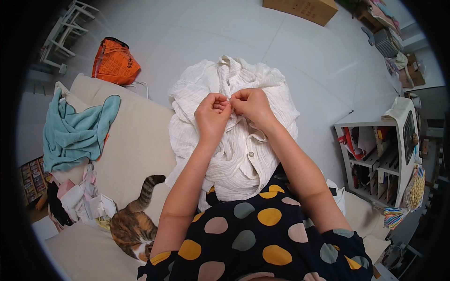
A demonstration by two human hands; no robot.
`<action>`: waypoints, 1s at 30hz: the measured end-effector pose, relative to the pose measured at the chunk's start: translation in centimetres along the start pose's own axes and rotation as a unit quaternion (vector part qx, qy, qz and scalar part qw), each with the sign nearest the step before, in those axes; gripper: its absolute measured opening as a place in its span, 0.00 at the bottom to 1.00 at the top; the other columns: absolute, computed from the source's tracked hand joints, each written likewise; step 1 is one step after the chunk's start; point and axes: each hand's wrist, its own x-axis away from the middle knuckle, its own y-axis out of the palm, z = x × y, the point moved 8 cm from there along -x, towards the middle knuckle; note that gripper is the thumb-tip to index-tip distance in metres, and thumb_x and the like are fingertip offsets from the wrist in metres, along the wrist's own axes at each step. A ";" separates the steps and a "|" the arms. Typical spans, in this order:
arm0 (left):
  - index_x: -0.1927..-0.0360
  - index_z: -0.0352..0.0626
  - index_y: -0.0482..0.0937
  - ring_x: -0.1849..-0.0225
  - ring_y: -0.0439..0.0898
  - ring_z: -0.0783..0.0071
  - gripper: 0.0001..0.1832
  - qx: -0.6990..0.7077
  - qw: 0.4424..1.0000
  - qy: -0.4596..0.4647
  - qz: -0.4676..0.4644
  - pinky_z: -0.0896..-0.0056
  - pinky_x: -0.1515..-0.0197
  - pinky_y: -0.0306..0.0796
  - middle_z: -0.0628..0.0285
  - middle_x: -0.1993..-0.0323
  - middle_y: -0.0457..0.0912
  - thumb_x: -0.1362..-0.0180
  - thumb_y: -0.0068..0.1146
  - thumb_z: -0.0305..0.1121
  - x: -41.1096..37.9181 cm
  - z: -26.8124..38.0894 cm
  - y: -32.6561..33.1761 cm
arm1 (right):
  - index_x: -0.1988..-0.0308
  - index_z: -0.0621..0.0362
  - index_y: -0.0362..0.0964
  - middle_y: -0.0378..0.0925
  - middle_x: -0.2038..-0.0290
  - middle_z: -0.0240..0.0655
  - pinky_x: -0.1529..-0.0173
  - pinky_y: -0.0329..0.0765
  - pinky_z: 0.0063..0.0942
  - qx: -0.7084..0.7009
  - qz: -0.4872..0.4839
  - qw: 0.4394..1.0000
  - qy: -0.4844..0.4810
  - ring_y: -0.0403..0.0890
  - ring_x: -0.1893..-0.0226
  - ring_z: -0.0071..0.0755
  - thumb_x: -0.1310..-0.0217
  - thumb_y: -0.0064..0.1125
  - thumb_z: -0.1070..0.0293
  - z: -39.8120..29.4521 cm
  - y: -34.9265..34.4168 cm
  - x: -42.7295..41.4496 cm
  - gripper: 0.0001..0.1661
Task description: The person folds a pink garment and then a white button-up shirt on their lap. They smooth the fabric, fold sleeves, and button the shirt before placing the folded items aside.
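Note:
A crinkled white cotton garment (197, 84) with buttons lies bunched across my lap. Its collar (225, 63) is at the far end, and a round button (251, 154) shows on the front placket. My left hand (213, 110) and my right hand (251, 103) meet over the placket just below the collar. Each pinches the fabric between thumb and fingertips, the two sets of fingertips almost touching. Whatever small part lies between the fingertips is hidden by them.
A calico cat (132, 224) lies on the beige sofa (140, 133) beside my left arm. A teal cloth (75, 130) drapes over the sofa. An orange bag (116, 63) stands on the floor beyond. To the right is a white shelf unit (372, 165); a cardboard box (302, 10) sits far ahead.

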 end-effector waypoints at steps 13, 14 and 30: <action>0.70 0.35 0.79 0.75 0.75 0.86 0.05 -0.064 0.997 0.051 0.005 0.84 0.70 0.71 0.67 0.74 0.80 0.51 0.61 0.20 -0.1 1.4 0.1 | 0.75 0.69 0.76 0.79 0.78 0.37 0.75 0.79 0.20 -0.022 -0.003 1.000 0.014 0.80 0.79 0.23 0.51 0.59 0.78 -0.5 -0.6 -0.2 0.04; 0.69 0.35 0.79 0.75 0.75 0.85 0.05 -0.076 0.995 0.062 0.008 0.84 0.70 0.71 0.67 0.74 0.80 0.51 0.61 0.20 0.0 1.7 0.2 | 0.75 0.69 0.76 0.79 0.78 0.37 0.75 0.79 0.20 -0.020 -0.009 1.000 0.009 0.80 0.79 0.23 0.51 0.59 0.78 -0.4 -0.6 -0.2 0.04; 0.62 0.36 0.76 0.69 0.78 0.77 0.06 0.317 0.924 -0.211 -0.027 0.78 0.65 0.76 0.61 0.68 0.79 0.43 0.56 0.22 -0.2 -2.5 0.7 | 0.65 0.64 0.71 0.76 0.71 0.32 0.68 0.78 0.19 -0.171 -0.033 0.984 0.045 0.77 0.73 0.21 0.50 0.61 0.80 -0.6 -0.5 0.1 0.09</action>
